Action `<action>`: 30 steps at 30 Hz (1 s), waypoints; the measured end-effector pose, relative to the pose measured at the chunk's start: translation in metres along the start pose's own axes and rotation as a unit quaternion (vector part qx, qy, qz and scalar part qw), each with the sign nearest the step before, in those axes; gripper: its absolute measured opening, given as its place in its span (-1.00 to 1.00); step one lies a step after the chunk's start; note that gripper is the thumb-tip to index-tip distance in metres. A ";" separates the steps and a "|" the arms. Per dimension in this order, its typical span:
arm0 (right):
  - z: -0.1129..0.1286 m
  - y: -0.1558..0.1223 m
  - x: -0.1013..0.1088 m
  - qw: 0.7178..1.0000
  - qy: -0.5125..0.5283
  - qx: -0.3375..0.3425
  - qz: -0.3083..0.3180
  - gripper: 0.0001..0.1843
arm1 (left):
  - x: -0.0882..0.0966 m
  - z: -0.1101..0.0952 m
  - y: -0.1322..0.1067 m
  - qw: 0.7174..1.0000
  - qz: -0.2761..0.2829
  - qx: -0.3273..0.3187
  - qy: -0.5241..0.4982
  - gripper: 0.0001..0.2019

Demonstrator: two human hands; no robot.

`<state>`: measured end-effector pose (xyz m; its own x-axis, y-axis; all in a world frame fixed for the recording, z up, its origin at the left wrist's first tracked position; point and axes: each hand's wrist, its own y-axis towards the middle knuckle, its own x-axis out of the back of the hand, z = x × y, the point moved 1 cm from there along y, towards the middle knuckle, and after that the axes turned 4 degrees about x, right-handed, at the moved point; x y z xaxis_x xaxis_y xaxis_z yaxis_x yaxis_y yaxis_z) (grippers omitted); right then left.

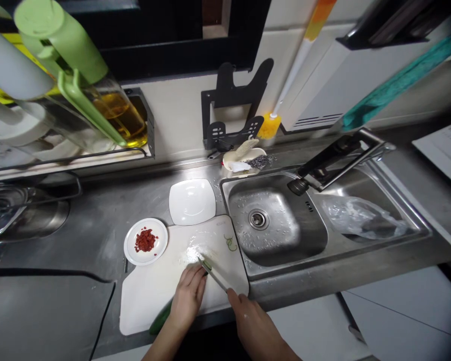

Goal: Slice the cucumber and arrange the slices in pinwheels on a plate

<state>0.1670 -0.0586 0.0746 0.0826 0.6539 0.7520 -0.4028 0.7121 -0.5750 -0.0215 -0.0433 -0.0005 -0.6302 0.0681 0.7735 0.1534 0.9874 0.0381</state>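
Note:
On the white cutting board (pixel 150 296) lies a long dark green cucumber (pixel 161 319), mostly hidden beneath my left hand (pixel 188 293). The fingers of that hand are curled over it and press it down. My right hand (pixel 250 321) is closed round the handle of a knife (pixel 216 279), its blade slanting up and left beside my left fingertips. A small green piece (pixel 207 263) shows at the blade near its tip. Thin curled green peels (pixel 230 243) rest near the board's right edge, and the board's middle looks wet.
A round white plate (pixel 129 245) with chopped red bits (pixel 146 240) overlaps the board's upper left. Behind stands a square white dish (pixel 192 198). To the right is a steel sink (pixel 278 245) under a black faucet (pixel 323 160); a plastic bag (pixel 361 215) lies in the side basin.

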 end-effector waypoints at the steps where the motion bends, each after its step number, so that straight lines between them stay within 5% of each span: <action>1: 0.000 0.001 0.001 1.000 -0.003 0.002 0.006 -0.29 | 0.000 0.000 0.000 1.000 0.000 0.000 -0.001 -0.73; 23: 0.000 0.028 -0.027 0.991 -0.068 0.051 -0.108 -0.49 | 0.001 -0.002 0.002 0.999 -0.017 -0.022 0.020 -0.74; 30: 0.012 0.044 -0.016 0.996 -0.062 0.017 -0.066 -0.54 | 0.001 -0.002 0.002 0.999 -0.020 -0.027 0.023 -0.74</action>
<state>0.1370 -0.0402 0.0411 0.0250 0.5181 0.8550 -0.4265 0.7790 -0.4596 -0.0206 -0.0413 0.0017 -0.6006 0.0214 0.7993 0.1704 0.9801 0.1019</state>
